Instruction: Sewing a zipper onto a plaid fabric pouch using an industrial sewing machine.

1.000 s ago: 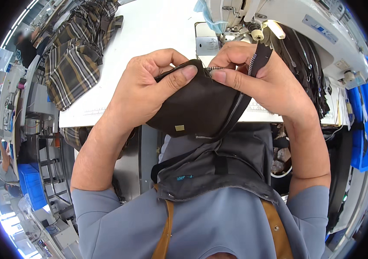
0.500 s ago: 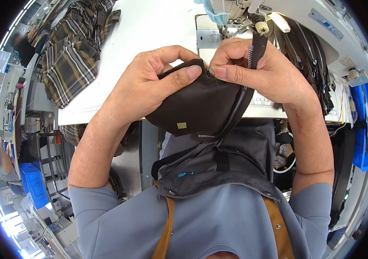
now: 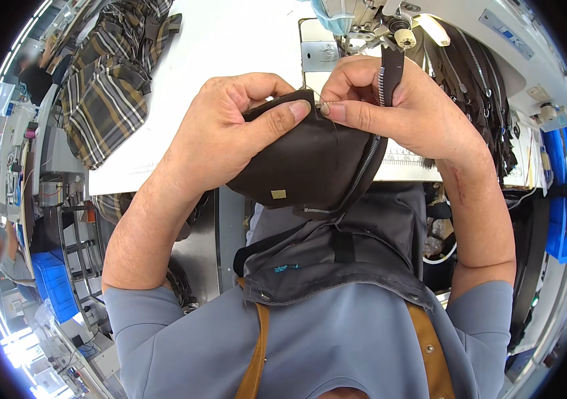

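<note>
Since the earlier frame, the short row of zip teeth between your fingertips has gone from sight, and loose threads (image 3: 318, 98) show there instead. The dark cloth (image 3: 296, 156) is on your side of the sewing machine (image 3: 533, 73), left of its arm. Your left hand (image 3: 230, 126) pinches its upper corner, thumb over curled forefinger; your right hand (image 3: 416, 113) has thumb and forefinger closed on the threads, though you can't tell if it also grips the zip (image 3: 368, 159). The zip already follows the cloth's curved edge, apparently joined; the threads are still on the corner. Whether more stitching is left doesn't show.
</note>
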`<action>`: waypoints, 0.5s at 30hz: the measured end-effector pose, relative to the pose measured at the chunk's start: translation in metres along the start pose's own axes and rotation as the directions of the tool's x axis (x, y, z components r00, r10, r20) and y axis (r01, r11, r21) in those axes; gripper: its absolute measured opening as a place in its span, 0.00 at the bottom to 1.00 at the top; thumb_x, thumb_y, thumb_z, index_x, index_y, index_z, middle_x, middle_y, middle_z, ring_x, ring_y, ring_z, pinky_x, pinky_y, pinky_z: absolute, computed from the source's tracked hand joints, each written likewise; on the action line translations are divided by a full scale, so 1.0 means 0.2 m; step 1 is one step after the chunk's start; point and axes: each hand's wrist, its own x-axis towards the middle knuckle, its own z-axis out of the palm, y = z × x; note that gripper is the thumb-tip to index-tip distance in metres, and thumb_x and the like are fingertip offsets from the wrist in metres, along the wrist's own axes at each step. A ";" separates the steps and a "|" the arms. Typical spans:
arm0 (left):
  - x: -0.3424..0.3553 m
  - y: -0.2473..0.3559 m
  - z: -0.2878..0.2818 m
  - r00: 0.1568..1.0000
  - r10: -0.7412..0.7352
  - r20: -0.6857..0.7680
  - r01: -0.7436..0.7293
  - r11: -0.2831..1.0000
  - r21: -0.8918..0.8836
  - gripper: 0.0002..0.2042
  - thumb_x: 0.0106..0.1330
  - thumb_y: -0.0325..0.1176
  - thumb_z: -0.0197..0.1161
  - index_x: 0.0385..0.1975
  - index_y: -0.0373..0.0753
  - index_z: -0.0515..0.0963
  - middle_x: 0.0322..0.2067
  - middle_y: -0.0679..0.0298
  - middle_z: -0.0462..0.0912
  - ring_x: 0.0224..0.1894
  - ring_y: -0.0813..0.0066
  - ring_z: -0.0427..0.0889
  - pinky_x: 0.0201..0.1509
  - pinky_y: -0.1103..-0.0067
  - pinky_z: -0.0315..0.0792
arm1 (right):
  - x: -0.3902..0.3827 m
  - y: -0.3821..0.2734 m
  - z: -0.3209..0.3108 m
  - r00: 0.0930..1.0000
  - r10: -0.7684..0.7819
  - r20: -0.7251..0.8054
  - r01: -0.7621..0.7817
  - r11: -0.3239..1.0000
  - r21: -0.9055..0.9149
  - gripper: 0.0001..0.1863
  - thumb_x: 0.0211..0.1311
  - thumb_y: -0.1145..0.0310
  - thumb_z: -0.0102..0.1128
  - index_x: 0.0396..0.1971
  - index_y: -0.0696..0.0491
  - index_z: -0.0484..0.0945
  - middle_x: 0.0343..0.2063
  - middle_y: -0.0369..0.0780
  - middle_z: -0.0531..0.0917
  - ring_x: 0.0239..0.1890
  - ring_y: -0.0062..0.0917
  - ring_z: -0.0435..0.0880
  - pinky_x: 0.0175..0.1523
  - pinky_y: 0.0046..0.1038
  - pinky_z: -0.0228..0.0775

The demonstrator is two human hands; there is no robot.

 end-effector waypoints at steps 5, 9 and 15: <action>0.01 -0.01 0.01 0.999 -0.040 0.002 0.040 0.999 0.010 0.09 0.68 0.32 0.66 0.36 0.31 0.82 0.27 0.69 0.84 0.29 0.88 0.78 0.34 0.88 0.71 | -0.01 0.02 0.00 1.000 0.018 0.010 -0.018 0.999 -0.040 0.12 0.64 0.65 0.66 0.34 0.60 0.83 0.22 0.34 0.79 0.28 0.16 0.74 0.34 0.25 0.67; 0.02 -0.03 0.01 1.000 -0.008 -0.016 0.008 0.999 0.045 0.09 0.68 0.32 0.66 0.37 0.31 0.83 0.27 0.69 0.84 0.30 0.88 0.78 0.34 0.88 0.71 | -0.03 0.03 0.00 0.998 0.053 0.014 -0.052 0.994 -0.093 0.13 0.64 0.64 0.66 0.37 0.59 0.82 0.22 0.35 0.80 0.28 0.17 0.73 0.34 0.26 0.67; 0.03 -0.07 0.00 0.999 -0.038 -0.037 0.040 0.998 0.047 0.09 0.68 0.33 0.66 0.37 0.31 0.83 0.27 0.69 0.84 0.29 0.87 0.78 0.35 0.87 0.72 | -0.04 0.09 0.05 0.992 0.120 0.025 -0.121 0.992 0.044 0.13 0.64 0.64 0.67 0.38 0.59 0.81 0.23 0.34 0.80 0.29 0.17 0.73 0.36 0.25 0.67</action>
